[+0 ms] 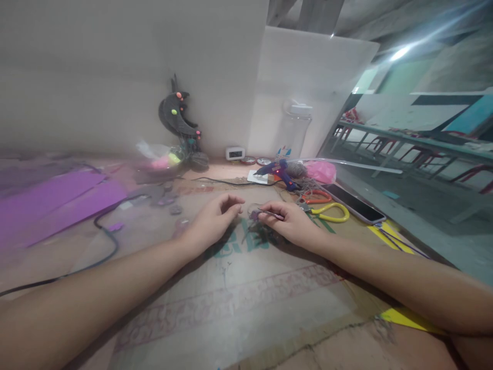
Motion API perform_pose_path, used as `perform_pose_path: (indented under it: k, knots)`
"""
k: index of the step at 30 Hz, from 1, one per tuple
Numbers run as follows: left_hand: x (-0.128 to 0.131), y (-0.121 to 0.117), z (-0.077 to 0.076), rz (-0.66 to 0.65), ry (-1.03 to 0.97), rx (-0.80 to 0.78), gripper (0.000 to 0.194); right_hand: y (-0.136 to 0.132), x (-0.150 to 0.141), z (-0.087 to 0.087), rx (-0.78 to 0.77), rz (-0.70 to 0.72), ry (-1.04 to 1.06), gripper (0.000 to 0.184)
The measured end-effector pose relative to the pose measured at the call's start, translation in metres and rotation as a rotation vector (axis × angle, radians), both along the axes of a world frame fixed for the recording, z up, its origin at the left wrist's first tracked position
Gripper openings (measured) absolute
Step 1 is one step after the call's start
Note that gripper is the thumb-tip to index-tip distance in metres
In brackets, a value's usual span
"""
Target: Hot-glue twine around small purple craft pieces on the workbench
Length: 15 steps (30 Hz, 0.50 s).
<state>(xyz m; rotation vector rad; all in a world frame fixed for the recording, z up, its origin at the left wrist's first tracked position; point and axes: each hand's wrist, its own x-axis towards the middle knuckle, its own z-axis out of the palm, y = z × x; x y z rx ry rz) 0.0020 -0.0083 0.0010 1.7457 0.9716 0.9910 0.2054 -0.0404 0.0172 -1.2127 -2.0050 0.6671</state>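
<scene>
My left hand (pixel 216 222) hovers over the middle of the work surface, fingers loosely curved and the thumb slightly apart, with nothing visible in it. Across a small gap, my right hand (pixel 295 222) pinches a thin, dark strip-like piece (pixel 272 212) between thumb and fingers. By those fingertips is a small purple bit (pixel 254 215), blurred, with a fine curved strand beside it. Dark shapes below the right hand are too blurred to name. Orange-handled scissors (pixel 316 197) and a yellow-handled tool (pixel 334 213) lie just beyond the right hand.
A blue glue gun (pixel 283 172), a phone (pixel 358 203), a clear bottle (pixel 295 131) and a small clock (pixel 234 153) stand or lie behind. Purple sheets (pixel 65 200) and a black cord (pixel 111 239) are at left. A dark crescent-shaped decoration (pixel 171 115) stands against the panel.
</scene>
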Motion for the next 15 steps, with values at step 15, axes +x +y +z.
perform_pose_path:
  k: [15]
  knots:
    - [-0.0016, -0.0034, 0.0019, 0.019, 0.009, 0.026, 0.024, 0.0013, 0.0007, -0.0017, -0.002, -0.008, 0.009, 0.02]
